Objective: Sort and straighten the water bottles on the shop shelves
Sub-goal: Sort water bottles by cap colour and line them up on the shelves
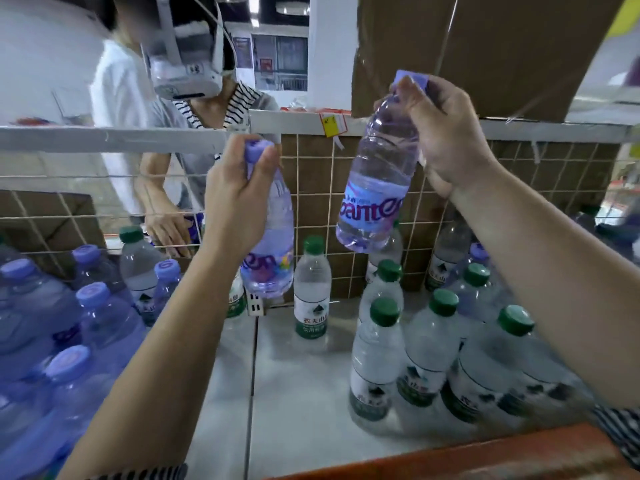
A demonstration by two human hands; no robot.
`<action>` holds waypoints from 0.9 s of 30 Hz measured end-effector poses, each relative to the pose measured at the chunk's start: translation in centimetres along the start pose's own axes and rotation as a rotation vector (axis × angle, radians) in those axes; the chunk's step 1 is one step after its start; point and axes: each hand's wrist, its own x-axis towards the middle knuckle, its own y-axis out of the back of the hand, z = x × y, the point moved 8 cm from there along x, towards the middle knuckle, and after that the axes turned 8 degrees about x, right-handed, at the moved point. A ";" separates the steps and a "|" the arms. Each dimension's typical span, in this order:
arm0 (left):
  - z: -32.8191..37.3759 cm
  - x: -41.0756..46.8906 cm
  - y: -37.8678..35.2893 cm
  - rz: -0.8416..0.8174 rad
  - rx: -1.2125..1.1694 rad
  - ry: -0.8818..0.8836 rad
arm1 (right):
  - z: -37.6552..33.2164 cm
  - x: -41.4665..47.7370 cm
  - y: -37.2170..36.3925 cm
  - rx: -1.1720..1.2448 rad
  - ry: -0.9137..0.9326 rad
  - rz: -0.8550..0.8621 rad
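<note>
I am standing at a shop shelf (298, 375). Its white deck is stocked with many matching water bottles: purple-capped bottles (93, 306) crowd together at 8 o'clock, and green-capped bottles (429, 348) with identical labels stand in rows at 4 o'clock. At 12 o'clock a yellow price tag (333, 124) hangs on the metal rail (104, 138) of the level above, where a brown cardboard carton (485, 46) sits at 1 o'clock. A wire grid (52, 216) backs the shelf, and another person (207, 109) stands behind it at 11 o'clock.
</note>
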 end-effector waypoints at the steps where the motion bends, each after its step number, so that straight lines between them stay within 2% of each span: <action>1: 0.7 -0.2 0.3 -0.002 -0.041 0.007 | -0.7 -0.7 -0.3 0.009 0.004 -0.012; 6: 4.3 -2.2 1.1 -0.068 -0.239 0.040 | -4.1 -4.7 -1.5 0.039 0.038 -0.055; 16: 10.0 -7.4 5.9 -0.121 -0.359 0.111 | -7.9 -12.1 -5.3 0.092 0.020 -0.129; 27: 4.7 -17.0 18.2 -0.010 -0.281 0.247 | -4.1 -21.3 -19.1 0.256 -0.106 -0.338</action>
